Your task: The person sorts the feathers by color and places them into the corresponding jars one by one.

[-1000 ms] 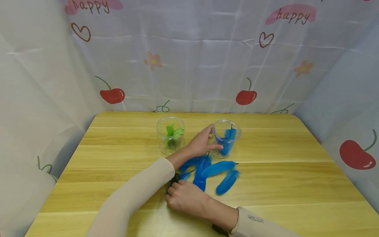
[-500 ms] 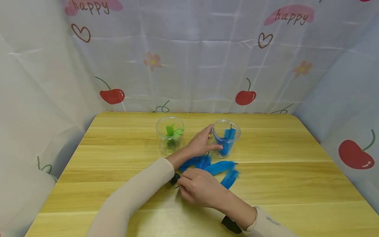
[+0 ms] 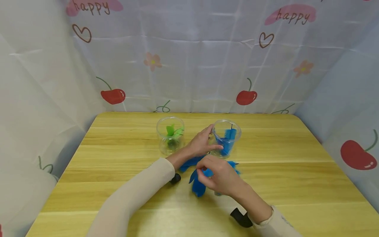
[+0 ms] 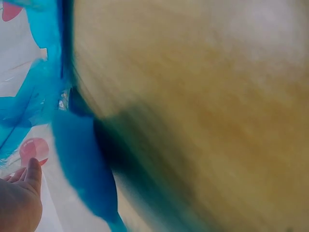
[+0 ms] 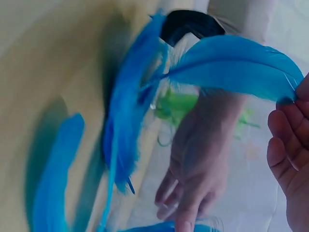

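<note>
Two clear plastic cups stand at the back of the table. My left hand (image 3: 199, 143) holds the right-hand cup (image 3: 227, 123), thumb at its front and fingers along its left side. Blue feathers (image 3: 229, 135) stand inside that cup. My right hand (image 3: 220, 176) pinches a blue feather (image 5: 236, 65) by one end, above the table in front of the cup. Other blue feathers (image 5: 128, 106) lie beneath it, partly covered by the right hand in the head view. In the left wrist view a blue feather (image 4: 87, 164) is close to the camera.
The left-hand clear cup (image 3: 163, 135) has green feathers (image 3: 170, 130) in it. A wooden table (image 3: 118, 138) reaches back to a printed white curtain (image 3: 195, 72). Black wrist gear shows at the left wrist (image 3: 175, 178) and the right wrist (image 3: 241, 217).
My right hand has moved right and slightly away from me, from the left side of the feather pile to over it, now with a feather in its fingers. The left hand stays at the cup.
</note>
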Available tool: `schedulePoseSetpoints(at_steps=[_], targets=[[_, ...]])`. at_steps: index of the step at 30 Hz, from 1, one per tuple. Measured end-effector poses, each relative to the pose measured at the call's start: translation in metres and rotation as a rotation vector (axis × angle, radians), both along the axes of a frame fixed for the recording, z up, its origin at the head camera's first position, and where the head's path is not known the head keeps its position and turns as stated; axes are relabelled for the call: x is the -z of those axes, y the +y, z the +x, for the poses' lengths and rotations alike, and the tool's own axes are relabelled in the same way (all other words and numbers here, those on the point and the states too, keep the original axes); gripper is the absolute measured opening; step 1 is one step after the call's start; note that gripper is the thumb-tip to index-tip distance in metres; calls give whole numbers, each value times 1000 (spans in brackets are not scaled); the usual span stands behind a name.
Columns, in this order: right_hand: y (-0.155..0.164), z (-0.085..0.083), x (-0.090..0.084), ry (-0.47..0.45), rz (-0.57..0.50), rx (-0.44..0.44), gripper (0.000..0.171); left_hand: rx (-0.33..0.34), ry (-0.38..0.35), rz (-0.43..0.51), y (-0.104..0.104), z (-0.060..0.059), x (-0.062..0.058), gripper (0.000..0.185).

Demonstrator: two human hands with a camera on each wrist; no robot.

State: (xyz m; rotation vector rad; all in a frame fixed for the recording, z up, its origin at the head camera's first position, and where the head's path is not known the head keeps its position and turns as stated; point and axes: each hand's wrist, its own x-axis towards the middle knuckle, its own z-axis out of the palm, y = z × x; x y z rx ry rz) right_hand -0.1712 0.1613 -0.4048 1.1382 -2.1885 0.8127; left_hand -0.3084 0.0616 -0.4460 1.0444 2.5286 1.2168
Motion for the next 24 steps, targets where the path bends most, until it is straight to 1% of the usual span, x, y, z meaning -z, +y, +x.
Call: schedulePoseSetpoints(at_steps=[3, 7, 9, 11, 13, 16, 18, 22, 24], targets=[[6, -3, -7, -13, -62, 24, 5, 25, 10, 37, 0, -1, 1, 89], [17, -9, -16, -13, -149, 84, 7, 43, 7, 77, 0, -3, 1, 80], [22, -10, -21, -9, -178, 135, 9, 40, 0, 81, 0, -3, 0, 77], [28, -11, -25, -13, -200, 194, 11, 34, -3, 76, 1, -3, 1, 70], [33, -10, -29, -23, -219, 252, 12, 32, 13, 58, 1, -3, 1, 66], [40, -10, -35, -57, -246, 343, 11, 25, 33, 21, 2, -2, 2, 65], [44, -11, -40, -81, -262, 399, 9, 21, 28, 12, 2, -2, 1, 70], [50, -14, -49, -135, -308, 496, 4, 3, -8, 17, 2, -2, 1, 79], [55, -17, -53, -146, -345, 536, 4, -12, -20, -1, 2, -1, 0, 85]])
